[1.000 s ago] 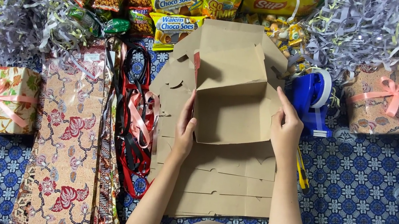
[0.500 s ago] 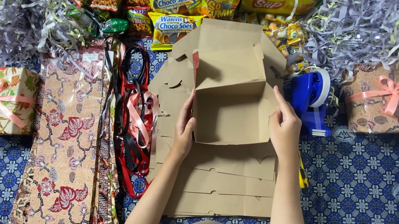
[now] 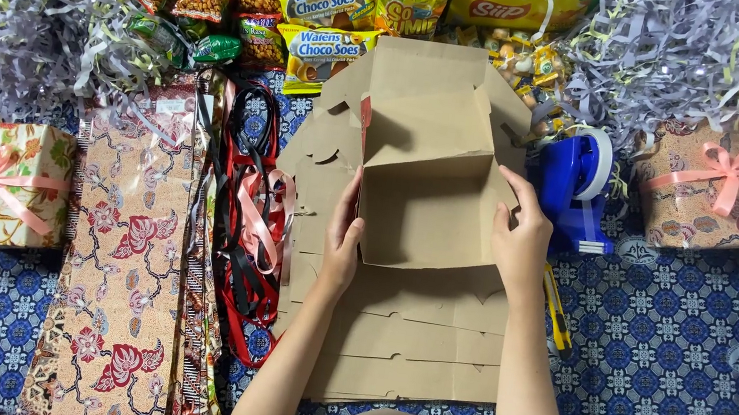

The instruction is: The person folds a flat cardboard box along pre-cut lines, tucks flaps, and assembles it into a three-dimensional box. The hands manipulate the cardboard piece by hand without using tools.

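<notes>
Both hands keep a grip on a half-folded cardboard box (image 3: 425,186): the left hand (image 3: 341,242) presses flat against its left wall, and the right hand (image 3: 521,237) pinches the right wall, thumb inside. The box lies on a stack of flat cardboard blanks (image 3: 407,355), its open side facing up and its long axis running away from the person. Its card is plain brown and matte, with creased flaps. Beside it lie glossy ribbons (image 3: 244,220), a blue tape dispenser (image 3: 576,192) and patterned wrapping paper (image 3: 125,261).
</notes>
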